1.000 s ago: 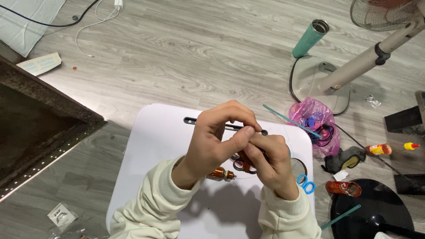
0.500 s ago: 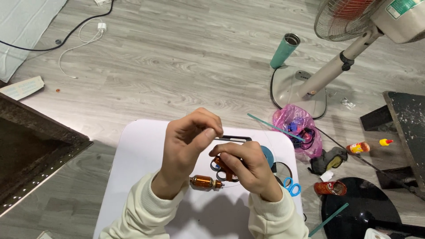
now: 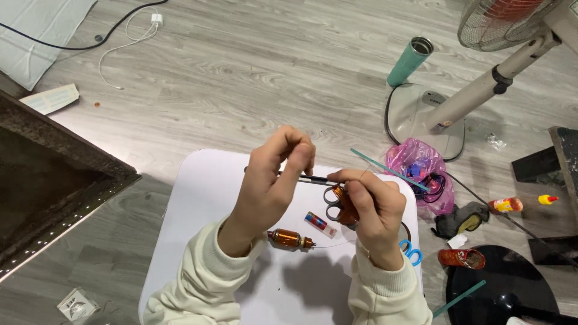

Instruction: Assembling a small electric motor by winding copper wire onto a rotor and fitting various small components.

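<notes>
While both hands are raised over the white worktop point(image 3: 198, 198), the left hand point(image 3: 271, 186) pinches its fingers point(image 3: 298, 150) closed on the end of a thin dark tool point(image 3: 316, 179), most likely pliers or tweezers, keeping it level so its tip meets the other hand. That right hand point(image 3: 373, 210) is clenched around a copper coil point(image 3: 344, 207) and steadies it just beside the tool's tip; a fine wire seems to run up from it, though it is too thin to be sure. Grey scissors point(image 3: 331, 204) show just behind the right hand, partly hidden, and I cannot tell whether they are held or lying on the worktop. Below the hands a second coil point(image 3: 289, 239) lies flat on the worktop, with a small red, white and blue stick point(image 3: 320, 224) near it, both within easy reach. Blue handles point(image 3: 411, 251) poke out at the right edge. Off the worktop, on the wooden floor, sit a pink bag point(image 3: 415, 165), a fan base point(image 3: 421, 117), a teal bottle point(image 3: 409, 60) and a white charger cable point(image 3: 129, 39), all well apart from the work.
</notes>
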